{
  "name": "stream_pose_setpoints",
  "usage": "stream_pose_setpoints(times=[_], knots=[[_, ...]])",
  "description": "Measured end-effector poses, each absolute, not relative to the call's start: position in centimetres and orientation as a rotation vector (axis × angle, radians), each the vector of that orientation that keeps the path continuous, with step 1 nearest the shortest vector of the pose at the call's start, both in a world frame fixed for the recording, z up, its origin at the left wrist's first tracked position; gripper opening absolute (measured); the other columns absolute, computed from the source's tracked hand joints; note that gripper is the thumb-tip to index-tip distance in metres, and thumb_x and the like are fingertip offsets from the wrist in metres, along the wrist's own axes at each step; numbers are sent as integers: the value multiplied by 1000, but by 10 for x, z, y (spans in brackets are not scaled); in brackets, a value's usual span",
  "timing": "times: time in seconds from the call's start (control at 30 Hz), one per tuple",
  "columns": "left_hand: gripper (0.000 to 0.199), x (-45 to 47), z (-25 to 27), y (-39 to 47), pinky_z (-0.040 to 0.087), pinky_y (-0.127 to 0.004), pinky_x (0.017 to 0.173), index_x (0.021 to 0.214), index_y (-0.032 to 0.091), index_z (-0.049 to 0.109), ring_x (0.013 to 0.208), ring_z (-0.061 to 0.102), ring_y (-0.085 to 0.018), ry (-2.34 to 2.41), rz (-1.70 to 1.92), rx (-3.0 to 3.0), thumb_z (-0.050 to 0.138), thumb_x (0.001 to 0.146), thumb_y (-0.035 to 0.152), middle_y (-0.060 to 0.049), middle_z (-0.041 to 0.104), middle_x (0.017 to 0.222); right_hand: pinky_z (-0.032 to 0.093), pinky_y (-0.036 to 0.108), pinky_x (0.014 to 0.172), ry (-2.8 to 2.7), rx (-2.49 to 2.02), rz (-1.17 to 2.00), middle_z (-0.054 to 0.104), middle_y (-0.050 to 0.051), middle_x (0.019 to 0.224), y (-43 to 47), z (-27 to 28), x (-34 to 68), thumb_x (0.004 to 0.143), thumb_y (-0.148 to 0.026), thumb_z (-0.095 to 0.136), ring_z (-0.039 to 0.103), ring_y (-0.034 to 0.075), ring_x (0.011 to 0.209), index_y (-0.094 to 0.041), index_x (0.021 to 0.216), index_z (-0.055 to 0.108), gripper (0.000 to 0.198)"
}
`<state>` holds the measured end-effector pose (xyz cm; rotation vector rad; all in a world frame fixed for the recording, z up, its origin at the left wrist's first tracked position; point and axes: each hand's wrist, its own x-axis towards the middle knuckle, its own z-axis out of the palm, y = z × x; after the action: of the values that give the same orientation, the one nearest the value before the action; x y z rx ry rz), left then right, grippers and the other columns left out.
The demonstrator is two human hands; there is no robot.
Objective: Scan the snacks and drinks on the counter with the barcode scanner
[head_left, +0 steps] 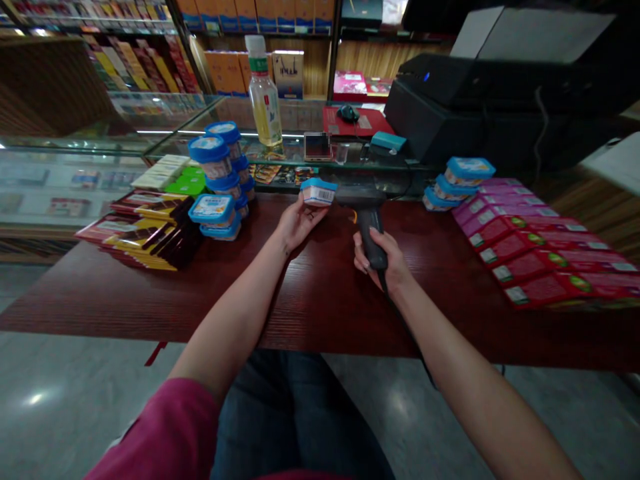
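My left hand (299, 223) holds a small blue-lidded tub (319, 193) above the dark wooden counter, its barcode side turned toward me. In my right hand (384, 257) is a black barcode scanner (371, 227), gripped by the handle, with its head close to the tub's right side. The scanner's cable hangs down from the grip past my right forearm. Left of my left hand stand stacked tubs (214, 210) with the same blue lids. A smaller stack of such tubs (450, 192) is on the right, beyond my right hand.
Chocolate packs (145, 230) are piled at left. Rows of red and pink boxes (555, 257) lie at right. Behind the counter (320, 300) are a bottle (265, 107), a phone (317, 147), a mouse (348, 113) and a black machine (480, 113). Stocked shelves line the back.
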<state>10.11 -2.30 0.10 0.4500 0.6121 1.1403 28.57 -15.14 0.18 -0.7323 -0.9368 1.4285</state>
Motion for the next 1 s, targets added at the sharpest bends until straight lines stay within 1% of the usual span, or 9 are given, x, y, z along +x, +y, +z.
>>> stream_pose_setpoints(times=[0.07,0.2,0.27,0.43,0.53,0.63,0.77,0.87,1.0], knots=[[37,103,0,-21,62,-37,109,116,11,70,109,78,-20,610,1135,445,38,116,31,-10,77,97,39,23,36,-929,-733,1436,61,-4,78,-153,2,284,85,-48,83,45,5,41,-20,83,62,35],[43,108,0,-17,65,-33,101,130,6,65,108,78,-20,600,1096,416,28,115,22,-16,78,109,39,22,36,-896,-741,1425,58,-7,72,-154,5,281,81,-44,85,45,6,39,-22,98,64,35],[42,107,0,-18,64,-33,103,133,6,64,112,78,-20,593,1083,447,31,115,24,-17,77,115,40,22,36,-893,-746,1407,58,-7,72,-154,6,281,79,-45,87,46,6,39,-22,96,63,37],[25,96,-2,-28,58,-36,114,131,23,66,114,76,-17,568,1146,610,53,110,30,-6,79,116,41,22,36,-863,-769,1304,61,-6,74,-149,3,289,74,-50,90,47,5,40,-22,83,56,45],[34,93,-4,-35,57,-38,113,127,30,66,112,75,-16,565,1108,777,77,95,29,-1,77,121,42,23,36,-846,-815,1163,60,-7,72,-151,3,307,73,-52,91,47,6,40,-24,83,54,47],[48,105,-9,-45,60,-42,106,116,28,65,109,75,-19,654,1068,990,92,77,34,-1,75,122,44,26,37,-862,-923,986,61,-7,70,-164,5,340,72,-50,91,49,8,41,-26,85,55,45],[45,143,-13,-63,60,-48,104,102,22,67,108,72,-25,893,1128,1523,95,68,29,-6,73,116,46,30,39,-897,-1092,749,61,-7,64,-190,6,393,73,-50,90,52,13,42,-27,97,59,45],[38,183,-11,-76,54,-49,112,101,21,70,123,66,-29,943,1191,1967,93,71,18,-10,72,124,45,30,40,-890,-1148,588,62,-6,65,-203,4,423,72,-50,91,52,14,43,-27,100,60,48],[36,241,-6,-96,49,-50,120,122,24,71,141,60,-33,885,1056,2195,81,89,19,-14,58,158,45,30,41,-790,-1123,416,64,-5,69,-209,1,436,74,-49,90,53,14,44,-28,99,58,46]])
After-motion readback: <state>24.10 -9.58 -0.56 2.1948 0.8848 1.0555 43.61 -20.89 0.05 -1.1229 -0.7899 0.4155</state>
